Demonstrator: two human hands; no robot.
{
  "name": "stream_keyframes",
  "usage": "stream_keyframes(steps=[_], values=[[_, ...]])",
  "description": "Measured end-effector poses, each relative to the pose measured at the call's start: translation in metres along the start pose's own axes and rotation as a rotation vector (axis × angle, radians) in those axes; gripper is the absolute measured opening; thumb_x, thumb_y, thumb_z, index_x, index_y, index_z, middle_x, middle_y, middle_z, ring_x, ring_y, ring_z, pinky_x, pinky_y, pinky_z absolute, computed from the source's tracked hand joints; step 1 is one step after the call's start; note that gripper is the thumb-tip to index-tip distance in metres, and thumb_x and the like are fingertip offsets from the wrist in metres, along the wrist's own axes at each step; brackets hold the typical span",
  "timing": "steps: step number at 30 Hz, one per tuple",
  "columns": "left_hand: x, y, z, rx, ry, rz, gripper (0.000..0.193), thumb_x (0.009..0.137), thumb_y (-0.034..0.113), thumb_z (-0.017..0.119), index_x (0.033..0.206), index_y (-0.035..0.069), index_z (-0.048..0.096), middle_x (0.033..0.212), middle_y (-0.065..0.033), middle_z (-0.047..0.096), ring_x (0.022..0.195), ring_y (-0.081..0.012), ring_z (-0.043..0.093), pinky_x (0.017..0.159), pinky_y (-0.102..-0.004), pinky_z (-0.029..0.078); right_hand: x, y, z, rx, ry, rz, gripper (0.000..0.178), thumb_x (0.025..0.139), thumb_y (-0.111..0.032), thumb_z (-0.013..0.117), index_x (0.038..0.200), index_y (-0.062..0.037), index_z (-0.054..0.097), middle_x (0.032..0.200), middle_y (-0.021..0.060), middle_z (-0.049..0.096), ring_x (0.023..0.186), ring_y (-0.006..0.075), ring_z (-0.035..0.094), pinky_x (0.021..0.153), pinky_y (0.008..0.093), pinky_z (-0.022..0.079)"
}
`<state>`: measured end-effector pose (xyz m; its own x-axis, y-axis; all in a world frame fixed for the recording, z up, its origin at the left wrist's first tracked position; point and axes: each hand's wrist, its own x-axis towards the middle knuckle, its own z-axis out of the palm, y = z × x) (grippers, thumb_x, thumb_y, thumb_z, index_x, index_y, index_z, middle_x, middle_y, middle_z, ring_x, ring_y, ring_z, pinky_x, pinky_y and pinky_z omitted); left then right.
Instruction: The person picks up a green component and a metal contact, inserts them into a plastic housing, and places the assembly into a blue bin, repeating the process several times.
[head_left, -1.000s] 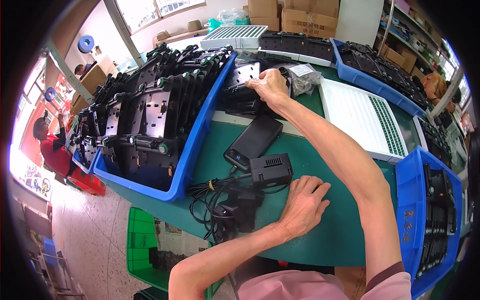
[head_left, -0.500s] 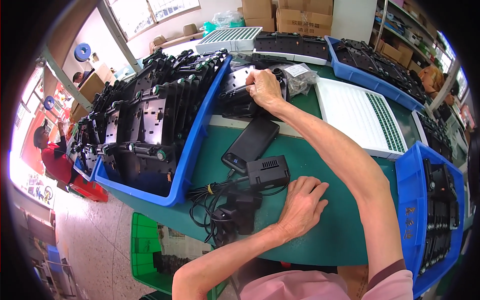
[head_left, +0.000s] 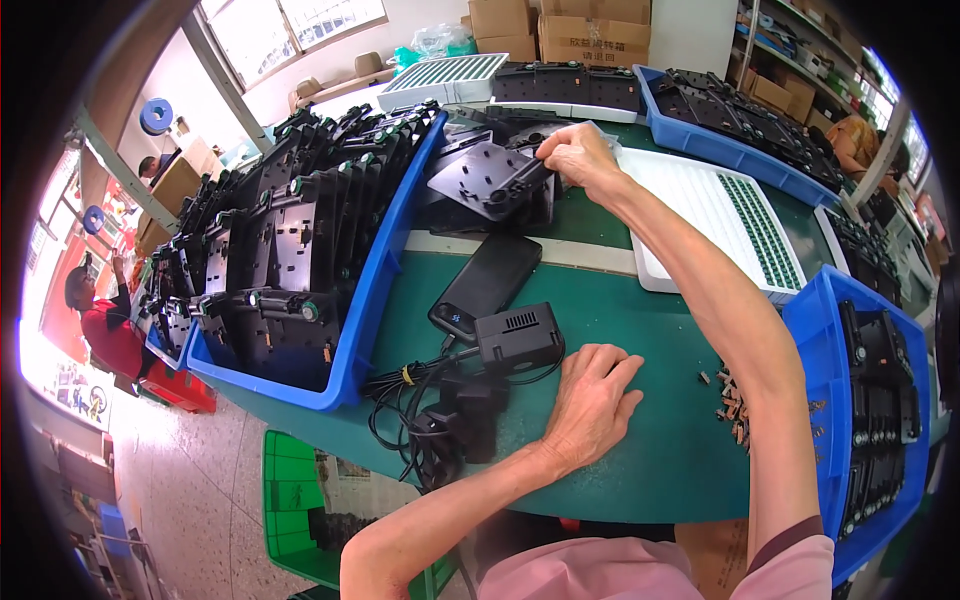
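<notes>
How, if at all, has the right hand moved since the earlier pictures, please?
Yes: judged against the left blue bin, the right hand has moved to the right, closer to the white tray.

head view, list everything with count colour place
table: 1, green, centre
loose panel: 1, black, far mid-table
power bank: 1, black, mid-table
vented box: 1, black, by power bank
cables: several, black, by vented box
bins: 3+, blue, left, right, back
packed panels: many, black, in bins
trays: 2+, white, right, back
small bits: many, copper, table's right
crate: 1, green, below table, left
cardboard boxes: several, brown, back
people: 2+, one in red, far left
left grip: 1, bare, on table
right grip: 1, bare, holding loose panel
</notes>
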<state>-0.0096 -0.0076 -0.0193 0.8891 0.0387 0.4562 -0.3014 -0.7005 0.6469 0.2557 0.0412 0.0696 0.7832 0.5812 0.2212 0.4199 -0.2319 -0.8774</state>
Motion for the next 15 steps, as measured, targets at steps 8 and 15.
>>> stream_keyframes(steps=[8,15], values=[[0.002,0.001,0.000,0.006,-0.011,0.013,0.040,0.077,0.006,0.073,0.116,0.001,0.064,0.110,-0.0120,0.059,0.106,-0.0317,0.053,0.092,-0.0430,0.042,-0.014,0.021,0.057,0.204,0.134,0.259,0.052,0.065,-0.022,0.090,0.105,-0.0005,0.065,0.100,0.0125,0.069,0.089,0.0254,0.069,0.077,0.0406,0.058],[0.000,-0.001,-0.001,-0.002,0.005,0.012,0.039,0.077,0.006,0.073,0.116,0.000,0.064,0.110,-0.0126,0.060,0.107,-0.0318,0.053,0.092,-0.0428,0.042,-0.028,0.007,0.066,0.041,0.151,0.236,0.026,0.066,-0.020,0.085,0.077,-0.0012,0.072,0.086,0.0171,0.073,0.083,0.0284,0.072,0.078,0.0386,0.056]])
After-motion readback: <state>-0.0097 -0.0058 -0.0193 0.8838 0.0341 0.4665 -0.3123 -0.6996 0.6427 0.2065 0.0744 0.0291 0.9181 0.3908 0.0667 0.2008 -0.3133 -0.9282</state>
